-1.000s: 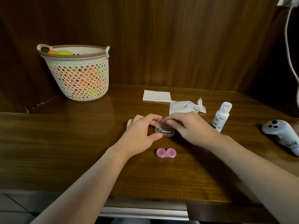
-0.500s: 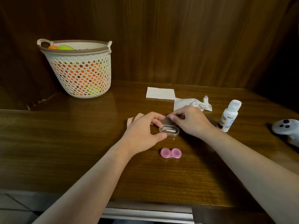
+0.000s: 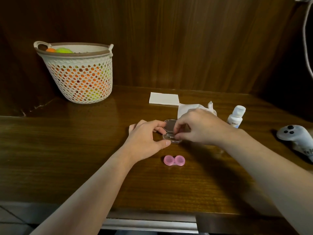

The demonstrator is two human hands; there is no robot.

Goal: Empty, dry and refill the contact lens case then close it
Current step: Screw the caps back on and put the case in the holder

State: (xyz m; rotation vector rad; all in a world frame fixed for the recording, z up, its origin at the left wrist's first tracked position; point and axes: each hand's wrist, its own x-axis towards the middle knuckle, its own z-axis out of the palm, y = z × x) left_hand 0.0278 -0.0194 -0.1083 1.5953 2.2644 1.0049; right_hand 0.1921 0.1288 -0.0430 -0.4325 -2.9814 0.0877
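Two hands on a clear box [image 3: 171,133] at frame centre, on the wooden surface [image 3: 67,150]. Box lid is swung up and back toward 12 o'clock, base flat on the surface, something small and pale inside, can't tell what.

Left hand [image 3: 147,139]: fingers curled round the box's left side, thumb at its near-left corner, so left grip is holding the box steady. Right hand [image 3: 198,128]: fingertips pinched down into the open base from the 3 o'clock side; grip is narrow, and I can't tell whether it has actually got hold of whatever is inside.

Lens case [image 3: 174,160]: pink, two round wells side by side, lying flat at 6 o'clock from the box, near it but apart, touched by neither hand. Both caps look on.

Solution bottle [image 3: 235,117]: white, upright, cap on, at 3 o'clock from the right hand, just beyond the wrist. Crumpled tissue [image 3: 188,107] sits at 12 o'clock from the right hand, partly hidden by it. Folded tissue [image 3: 164,98] lies flat just behind that, at 11 o'clock, edges touching or overlapping.

Basket [image 3: 79,78]: white mesh, at 10 o'clock against the back panel, orange and yellow-green balls inside. Grey controller [image 3: 294,138] at far 3 o'clock on the surface edge. White cable [image 3: 306,39] hangs down at 2 o'clock.
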